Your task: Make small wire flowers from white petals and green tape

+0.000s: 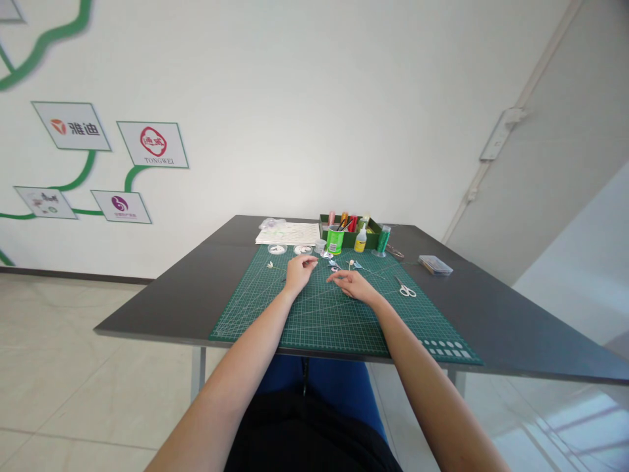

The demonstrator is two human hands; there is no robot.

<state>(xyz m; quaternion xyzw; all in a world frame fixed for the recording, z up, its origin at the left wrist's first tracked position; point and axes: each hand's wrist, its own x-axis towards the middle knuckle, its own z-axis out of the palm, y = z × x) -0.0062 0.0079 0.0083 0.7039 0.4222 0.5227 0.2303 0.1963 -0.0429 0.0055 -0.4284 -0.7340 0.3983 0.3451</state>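
Two bare hands over a green cutting mat (324,328) on a dark counter (147,314). The left hand (299,274) has thumb and fingertips drawn together; whether they pinch anything thin cannot be told. The right hand (352,285) is loosely curved, its grip likewise unclear. Small blue-and-white craft pieces (358,265) lie just beyond it; scissors (402,286) lie to its right.

Matt cutting mat (334,324), smooth tabletop (187,295), clear plastic case (435,265), plastic-handled metal scissors (407,291), smooth plastic bottle (360,240)
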